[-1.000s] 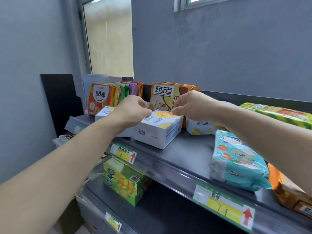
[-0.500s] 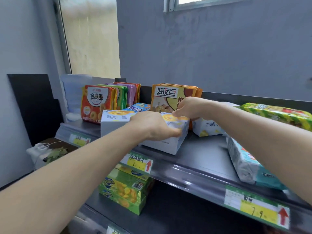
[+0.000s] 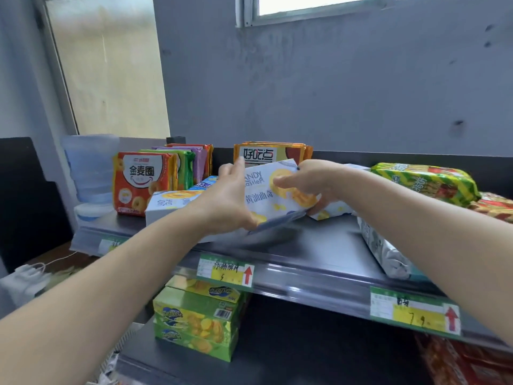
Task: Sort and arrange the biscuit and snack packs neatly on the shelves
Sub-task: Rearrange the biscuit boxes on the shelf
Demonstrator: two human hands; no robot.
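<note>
Both hands hold a white butter-cookie box [image 3: 266, 194], tilted up above the top shelf [image 3: 313, 245] with its printed face toward me. My left hand [image 3: 230, 198] grips its left edge and my right hand [image 3: 311, 182] its right edge. A second white box [image 3: 172, 201] lies flat just left of it, and a third [image 3: 333, 211] peeks out under my right wrist. Behind stand an orange-red biscuit pack [image 3: 141, 183] with green and purple packs, and an orange pack [image 3: 263, 152].
A green-yellow snack pack [image 3: 424, 180] and a light wrapped pack [image 3: 385, 248] lie at the shelf's right. Green biscuit boxes [image 3: 197, 320] are stacked on the lower shelf; red packs [image 3: 458, 362] sit at lower right. A clear plastic container [image 3: 88, 168] stands at far left.
The white box has been lifted off the shelf and tipped upright between both hands. My view has shifted slightly left.
</note>
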